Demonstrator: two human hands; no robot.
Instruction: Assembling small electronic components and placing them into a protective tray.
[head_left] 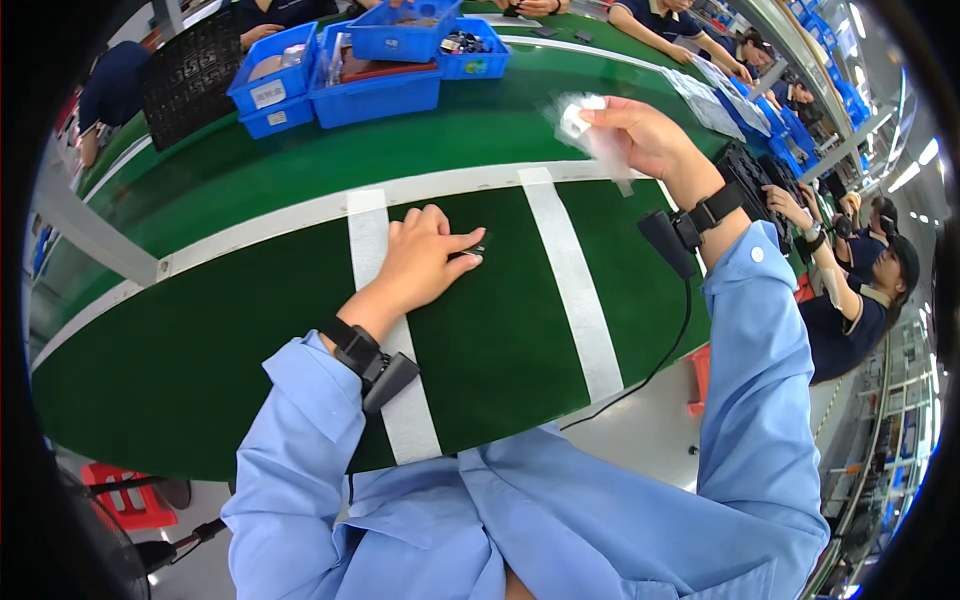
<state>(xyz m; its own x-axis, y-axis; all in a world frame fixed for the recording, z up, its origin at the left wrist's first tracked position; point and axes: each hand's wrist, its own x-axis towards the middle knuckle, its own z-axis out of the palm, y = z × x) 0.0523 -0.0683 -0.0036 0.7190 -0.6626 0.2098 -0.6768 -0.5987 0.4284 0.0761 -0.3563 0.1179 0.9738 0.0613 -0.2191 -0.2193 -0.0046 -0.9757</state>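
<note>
My left hand [425, 258] rests low over the green mat [480, 350], between two white tape strips. Its thumb and forefinger close on a small, dark, shiny piece [474, 252], too small to make out its kind. Higher up and to the right, my right hand [645, 135] is raised above the far edge of the mat. It pinches a crumpled clear plastic bag [608, 155] with a white patch near its top, and the bag hangs down below the fingers. Whether anything is inside the bag cannot be told.
Blue bins [375, 98] with parts stand at the back left beside a black tray [190, 85]. White sheets [700, 100] and a black tray [750, 180] lie to the right. Co-workers sit around the line. A cable [665, 360] hangs from my right wrist device.
</note>
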